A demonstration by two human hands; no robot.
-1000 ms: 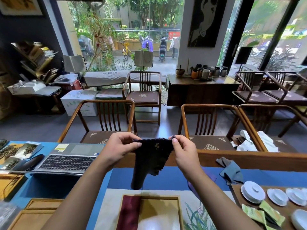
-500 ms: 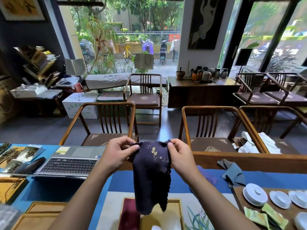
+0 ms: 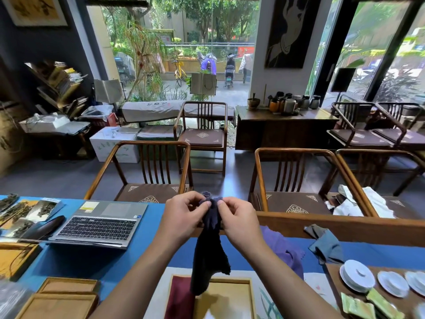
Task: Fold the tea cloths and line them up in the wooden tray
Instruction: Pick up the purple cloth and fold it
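Dark navy tea cloth [image 3: 210, 254] hangs bunched above the wooden tray [image 3: 251, 295]; my left hand [image 3: 184, 218] and right hand [image 3: 239, 221] fingers pinch its top edge.

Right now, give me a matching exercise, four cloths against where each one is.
Things:
1. dark navy cloth
2. maroon cloth
3. purple cloth
4. blue-grey cloth

Places:
A. lying in the wooden tray
B. on the table beside the white lidded cup
C. hanging from both hands
D. on the blue mat behind the right forearm

Pairs: 1-C, 2-A, 3-D, 4-B
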